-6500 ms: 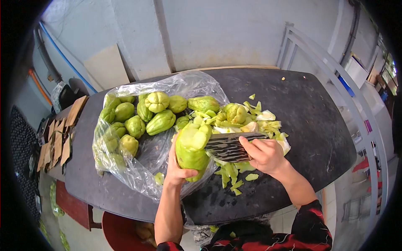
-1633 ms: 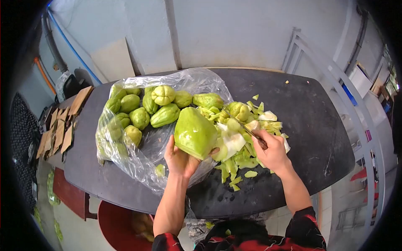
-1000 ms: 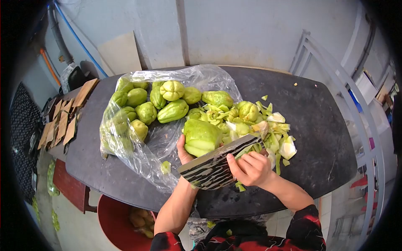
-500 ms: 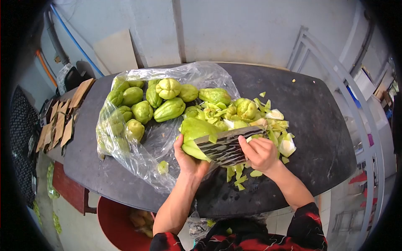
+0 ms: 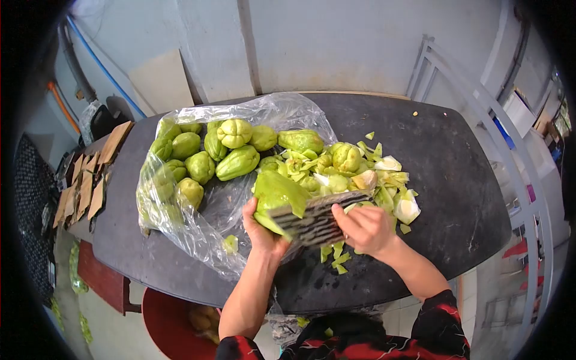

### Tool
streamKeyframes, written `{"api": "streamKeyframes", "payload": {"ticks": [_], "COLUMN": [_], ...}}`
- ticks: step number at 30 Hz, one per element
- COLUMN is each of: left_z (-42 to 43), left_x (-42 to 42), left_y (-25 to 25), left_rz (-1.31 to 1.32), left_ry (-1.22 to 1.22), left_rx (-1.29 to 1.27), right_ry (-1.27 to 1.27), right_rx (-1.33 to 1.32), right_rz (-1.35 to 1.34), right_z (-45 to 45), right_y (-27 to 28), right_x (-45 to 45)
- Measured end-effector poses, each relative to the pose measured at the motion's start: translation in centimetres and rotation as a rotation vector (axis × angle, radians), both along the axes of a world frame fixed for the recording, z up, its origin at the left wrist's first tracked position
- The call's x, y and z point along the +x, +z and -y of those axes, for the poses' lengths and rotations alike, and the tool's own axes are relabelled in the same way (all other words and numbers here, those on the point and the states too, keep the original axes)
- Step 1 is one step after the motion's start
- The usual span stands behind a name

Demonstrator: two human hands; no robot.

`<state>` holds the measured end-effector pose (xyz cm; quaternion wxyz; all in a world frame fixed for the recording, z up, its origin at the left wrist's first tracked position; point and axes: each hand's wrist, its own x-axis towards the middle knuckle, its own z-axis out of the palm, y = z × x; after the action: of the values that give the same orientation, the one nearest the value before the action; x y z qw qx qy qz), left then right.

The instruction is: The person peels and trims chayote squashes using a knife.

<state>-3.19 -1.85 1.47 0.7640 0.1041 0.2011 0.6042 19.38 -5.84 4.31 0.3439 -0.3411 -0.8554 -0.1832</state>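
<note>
My left hand (image 5: pixel 264 237) is closed around the base and side of a green chayote (image 5: pixel 277 191), holding it above the table. Closed fingers of my right hand (image 5: pixel 367 228) grip a broad knife (image 5: pixel 315 221) with a dark, streaked blade, slightly blurred; its handle is hidden in the hand. The blade lies against the chayote's right side, where a flap of peel (image 5: pixel 298 207) stands out over the blade's upper edge. Behind the knife, a heap of green peelings (image 5: pixel 384 180) is spread on the table, with whitish cut pieces (image 5: pixel 407 207) among it.
Several whole chayotes (image 5: pixel 239 162) lie in and on a clear plastic bag (image 5: pixel 207 240) to the left. All this rests on a dark table (image 5: pixel 456 240). A red bin (image 5: pixel 157 327) stands below the front edge. Grey metal railing (image 5: pixel 528 210) runs along the right.
The knife has tilted and shifted slightly left along the chayote, and the peel flap has moved left. The chayote has turned a little in my left hand. The whole view has shifted slightly.
</note>
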Motion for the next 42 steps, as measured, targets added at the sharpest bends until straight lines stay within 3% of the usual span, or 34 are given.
{"api": "streamKeyframes", "payload": {"ticks": [3, 4, 9, 25, 27, 35, 38, 41, 42], "left_z": [0.5, 1.2, 0.2, 0.7, 0.8, 1.1, 0.5, 0.6, 0.7], "left_x": [0.0, 0.5, 0.3, 0.2, 0.5, 0.4, -0.2, -0.3, -0.5], "left_y": [-0.5, 0.6, -0.4, -1.3, -1.4, -0.2, -1.7, -1.7, -2.4], "left_rz": [-0.09, -0.158, -0.066, -0.027, -0.164, -0.214, -0.129, -0.143, -0.014], "left_ry": [-0.091, -0.056, -0.053, -0.206, -0.144, -0.14, -0.189, -0.158, -0.21], "left_rx": [0.08, -0.02, 0.033, 0.2, 0.172, 0.261, 0.262, 0.249, 0.266], "right_ry": [0.014, 0.001, -0.021, 0.064, 0.038, 0.07, 0.0, 0.023, 0.023], "right_rx": [0.008, 0.004, -0.099, -0.075, -0.142, -0.063, -0.116, -0.102, -0.103], "right_rz": [0.048, 0.019, -0.045, -0.102, -0.176, -0.112, -0.18, -0.13, -0.132], "right_z": [1.4, 0.9, -0.1, 0.5, -0.7, 0.2, -1.6, 0.1, 0.0], "right_y": [1.3, 0.9, -0.2, -0.4, -1.1, -0.4, -2.0, 0.0, -0.1], "right_x": [-0.7, -0.2, 0.6, 0.9, 1.7, 1.0, 2.0, 1.0, 0.8]}}
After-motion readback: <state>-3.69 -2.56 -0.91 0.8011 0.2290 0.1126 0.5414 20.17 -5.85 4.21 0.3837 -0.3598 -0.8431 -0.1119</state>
